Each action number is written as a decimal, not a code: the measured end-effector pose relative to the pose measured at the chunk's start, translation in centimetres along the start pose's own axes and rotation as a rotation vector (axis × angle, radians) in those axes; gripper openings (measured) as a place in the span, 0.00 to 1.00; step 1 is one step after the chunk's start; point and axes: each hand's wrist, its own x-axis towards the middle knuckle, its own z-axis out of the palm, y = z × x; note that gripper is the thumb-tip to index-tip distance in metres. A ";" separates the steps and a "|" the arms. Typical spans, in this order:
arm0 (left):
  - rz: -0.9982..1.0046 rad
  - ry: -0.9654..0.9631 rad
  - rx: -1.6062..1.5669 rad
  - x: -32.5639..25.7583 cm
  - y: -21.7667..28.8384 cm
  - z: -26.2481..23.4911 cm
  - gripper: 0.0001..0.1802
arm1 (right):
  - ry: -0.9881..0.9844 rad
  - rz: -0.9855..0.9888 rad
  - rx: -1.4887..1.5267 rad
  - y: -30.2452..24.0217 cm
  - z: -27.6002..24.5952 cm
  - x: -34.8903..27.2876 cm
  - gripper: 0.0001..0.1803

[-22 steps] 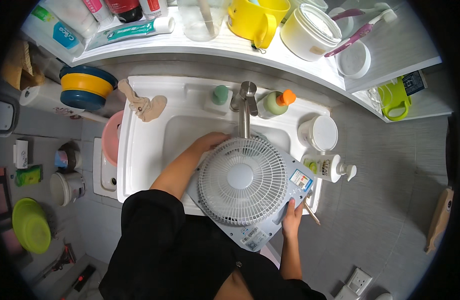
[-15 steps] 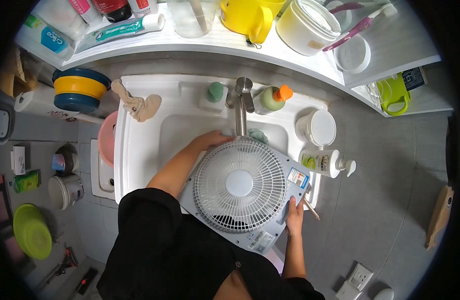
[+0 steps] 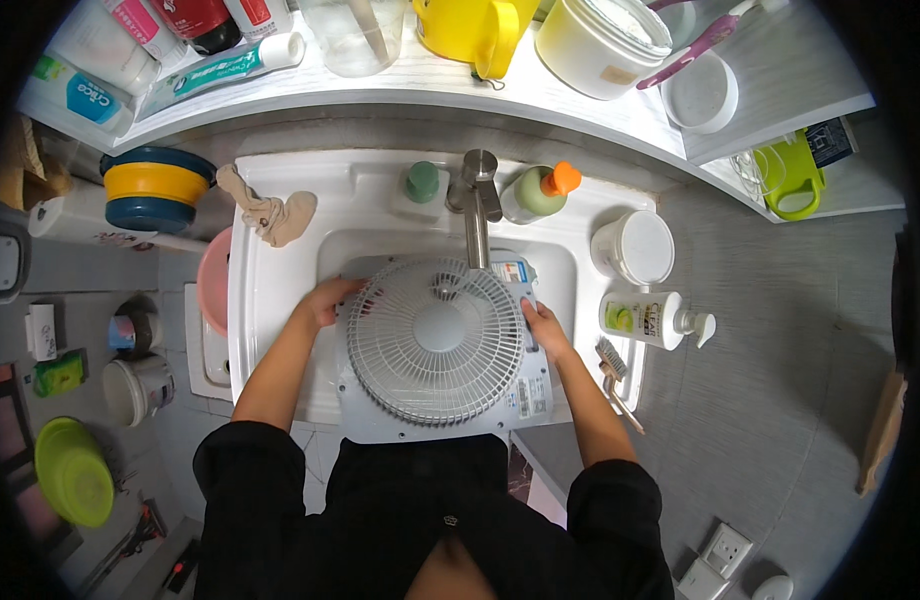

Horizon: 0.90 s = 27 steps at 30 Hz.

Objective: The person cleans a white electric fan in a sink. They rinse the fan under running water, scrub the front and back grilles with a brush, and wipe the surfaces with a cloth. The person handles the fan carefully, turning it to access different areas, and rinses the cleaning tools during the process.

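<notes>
A square grey box fan (image 3: 365, 412) with a round white grille (image 3: 438, 328) is held level over the white sink (image 3: 280, 265). My left hand (image 3: 330, 302) grips its left edge, fingers partly hidden by the rim. On the opposite side, my right hand (image 3: 546, 330) holds the right edge, its thumb lying on top. The grille's far part is beneath the spout of the metal faucet (image 3: 478, 235). A bright, blurry patch shows on the grille close to the spout; whether it is water I cannot tell.
Behind the sink are a green-capped bottle (image 3: 422, 185) and an orange-topped bottle (image 3: 542, 195). A beige cloth (image 3: 280, 218) lies on the left rim. To the right are a white tub (image 3: 635, 248), a pump bottle (image 3: 645, 320) and a brush (image 3: 612, 365). Overhead runs a crowded shelf (image 3: 270, 100).
The fan has turned so its edges run nearly straight with the sink, and has shifted left. My left hand moved from its far edge to the left edge; the brush is now uncovered.
</notes>
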 end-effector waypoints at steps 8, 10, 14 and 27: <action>0.033 0.095 -0.083 -6.5 0.2 1.2 0.30 | -0.047 -0.052 -0.387 0.8 2.3 6.5 0.38; 0.116 0.099 -0.159 -8.4 -0.4 1.0 0.33 | -0.080 -0.064 -0.415 -0.4 4.4 6.2 0.37; 0.198 -0.092 -0.394 -12.9 0.6 1.5 0.40 | -0.188 -0.192 -0.352 1.9 6.5 9.5 0.30; -0.014 -0.091 -0.224 -11.5 -5.4 -0.3 0.22 | -0.379 -0.344 -0.717 -6.4 9.2 8.0 0.21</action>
